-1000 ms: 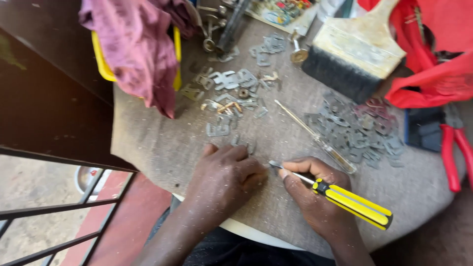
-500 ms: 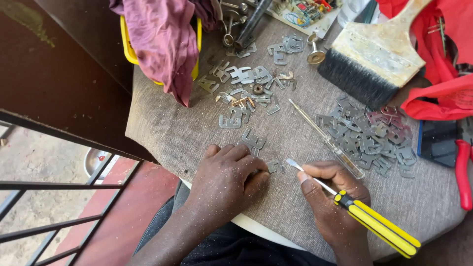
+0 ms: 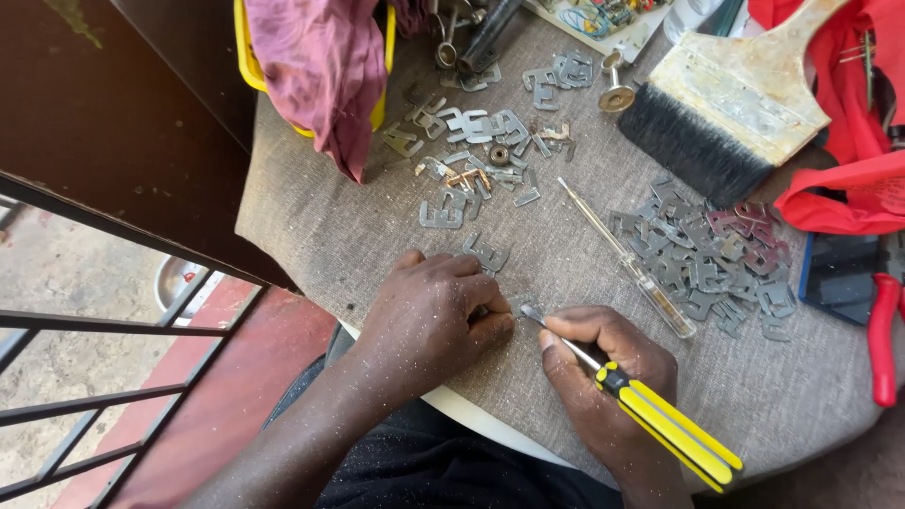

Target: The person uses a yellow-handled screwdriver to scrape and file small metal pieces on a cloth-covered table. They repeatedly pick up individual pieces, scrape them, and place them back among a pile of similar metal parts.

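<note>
1. My left hand (image 3: 436,316) is curled knuckles-up on the grey cloth-covered table (image 3: 330,236), pressing down a small flat grey metal plate (image 3: 517,305) whose edge shows past my fingertips. Most of the plate is hidden under my fingers.
2. My right hand (image 3: 603,368) is clenched around the yellow-and-black-handled screwdriver (image 3: 660,419), with the steel tip laid against that plate's exposed edge.
3. Every place below is given from the pinned plate. Just beyond it lies one loose E-shaped plate (image 3: 485,253). Further beyond, toward the yellow tub (image 3: 247,57) draped with a maroon rag (image 3: 320,66), is a scatter of similar plates (image 3: 476,141).
4. To the right of the pinned plate lie a slim clear-handled screwdriver (image 3: 627,259) and a heap of flat plates (image 3: 702,254). Beyond that heap lies a wide black-bristled paintbrush (image 3: 731,108).
5. To do this well, I judge that the holding hand must press flat and firm so the plate cannot skate.
6. Keep the blade low and nearly level with the cloth. Work with short strokes.
7. Keep the left fingertips out of the tip's line; a slip is the likely fault.
</note>
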